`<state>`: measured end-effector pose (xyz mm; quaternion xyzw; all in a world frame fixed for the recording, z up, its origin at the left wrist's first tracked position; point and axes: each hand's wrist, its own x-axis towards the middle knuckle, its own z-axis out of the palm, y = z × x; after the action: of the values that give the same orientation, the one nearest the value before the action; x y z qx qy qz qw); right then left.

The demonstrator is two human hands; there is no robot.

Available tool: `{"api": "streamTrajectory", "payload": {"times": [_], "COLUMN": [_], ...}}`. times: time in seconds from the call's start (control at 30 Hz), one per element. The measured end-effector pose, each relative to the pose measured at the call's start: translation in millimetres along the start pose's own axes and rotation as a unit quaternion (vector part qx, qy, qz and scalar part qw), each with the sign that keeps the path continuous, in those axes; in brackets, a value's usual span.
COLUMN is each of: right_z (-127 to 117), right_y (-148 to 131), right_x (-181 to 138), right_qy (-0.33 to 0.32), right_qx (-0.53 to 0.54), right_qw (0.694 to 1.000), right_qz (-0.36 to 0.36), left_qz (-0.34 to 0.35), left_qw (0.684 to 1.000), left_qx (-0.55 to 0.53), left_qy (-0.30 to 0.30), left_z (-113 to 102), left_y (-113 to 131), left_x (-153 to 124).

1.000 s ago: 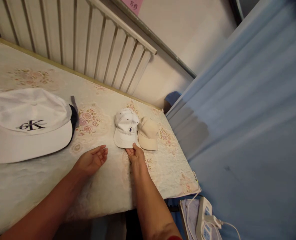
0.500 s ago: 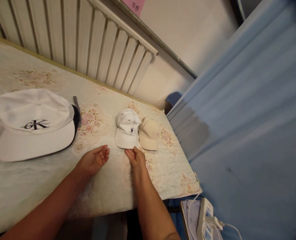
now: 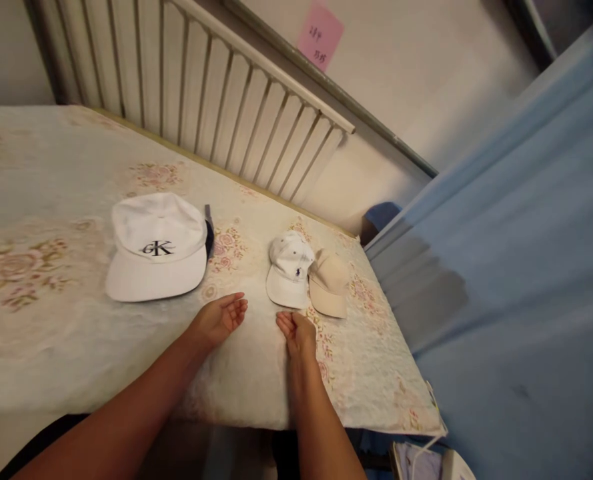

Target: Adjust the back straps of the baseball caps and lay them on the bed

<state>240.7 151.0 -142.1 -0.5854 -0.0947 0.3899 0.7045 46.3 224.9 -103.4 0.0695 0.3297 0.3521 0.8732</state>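
Observation:
A white baseball cap [image 3: 291, 273] with a small dark emblem lies on the floral bedding, its brim towards me. Beside it on the right, touching it, is a beige cap [image 3: 330, 283]. My right hand [image 3: 299, 333] is just below the white cap's brim, fingers loosely curved, palm turned inward, holding nothing. To its left, my left hand [image 3: 223, 319] hovers over the bedding with half-curled fingers and an empty palm. Farther left sits a larger white cap [image 3: 159, 277] with black "CK" lettering; a black part and grey strap show behind its right side.
Floral bedding [image 3: 256, 393] covers the bed, with a slatted headboard-like rail [image 3: 256, 120] along the far side. A blue curtain [image 3: 516, 267] hangs at the right. A pink note [image 3: 320, 37] is on the wall. A power strip [image 3: 459, 467] shows at the lower right.
My right hand has come back from the white cap's brim, which its fingertips reached before. The view has swung left, so the caps appear farther right; they lie as before.

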Motion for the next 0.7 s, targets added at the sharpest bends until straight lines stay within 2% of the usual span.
{"api": "streamTrajectory", "payload": {"times": [0.17, 0.33, 0.5, 0.63, 0.7], "right_z": [7, 19, 26, 28, 29], "right_y": [20, 31, 32, 33, 35], "right_x": [-32, -51, -55, -59, -60], "right_qy": [0.003, 0.002, -0.008, -0.014, -0.015], "right_qx": [-0.09, -0.223, -0.364, -0.431, -0.479], "right_qw": [0.99, 0.956, 0.888, 0.841, 0.803], "right_qz": [-0.109, -0.191, -0.279, -0.327, -0.355], "left_qz": [0.019, 0.034, 0.055, 0.08, 0.095], "left_qw": [1.0, 0.999, 0.997, 0.994, 0.992], "left_qx": [-0.006, -0.018, -0.039, -0.053, -0.059], "left_qy": [0.007, 0.014, 0.028, 0.043, 0.057], "left_z": [-8, -16, -23, -28, -31], "left_y": [10, 17, 24, 32, 35], "left_x": [-9, -15, -19, -23, -25]}}
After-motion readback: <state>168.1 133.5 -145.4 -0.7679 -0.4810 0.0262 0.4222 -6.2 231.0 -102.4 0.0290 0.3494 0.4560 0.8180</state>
